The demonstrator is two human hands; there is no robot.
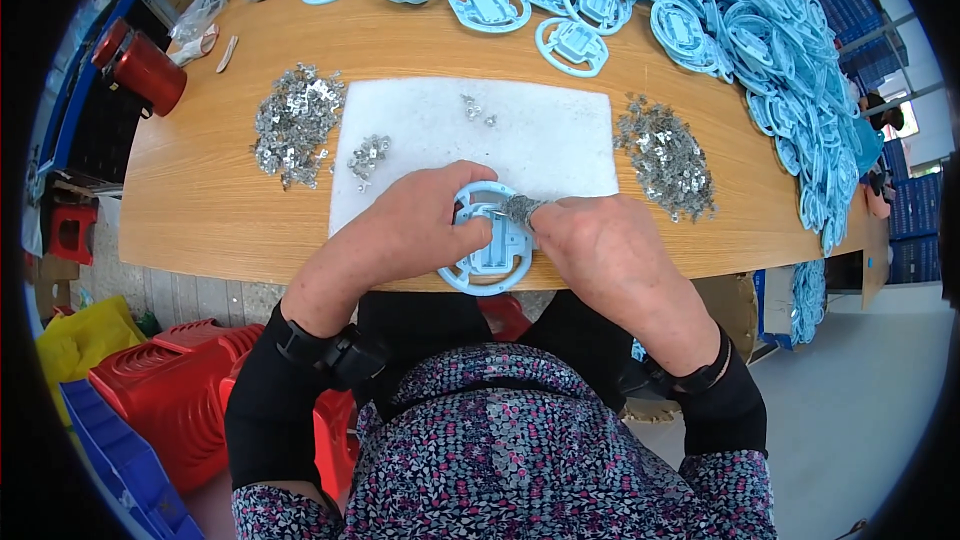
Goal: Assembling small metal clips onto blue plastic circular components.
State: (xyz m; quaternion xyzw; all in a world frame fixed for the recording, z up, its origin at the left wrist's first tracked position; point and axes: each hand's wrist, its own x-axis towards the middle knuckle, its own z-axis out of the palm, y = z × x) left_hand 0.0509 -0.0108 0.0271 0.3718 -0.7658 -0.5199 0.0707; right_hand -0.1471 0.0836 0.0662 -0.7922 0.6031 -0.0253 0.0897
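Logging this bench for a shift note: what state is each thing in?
Left hand: pressing on the blue ring part.
Right hand: pinching small metal clips over the ring.
Blue ring part: flat at the white mat's near edge.
Blue part pile: heaped loose.
Red flask: lying down.

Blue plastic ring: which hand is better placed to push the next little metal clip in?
Probably the right hand: its fingertips already pinch metal clips over the blue plastic ring, while the left hand grips it.
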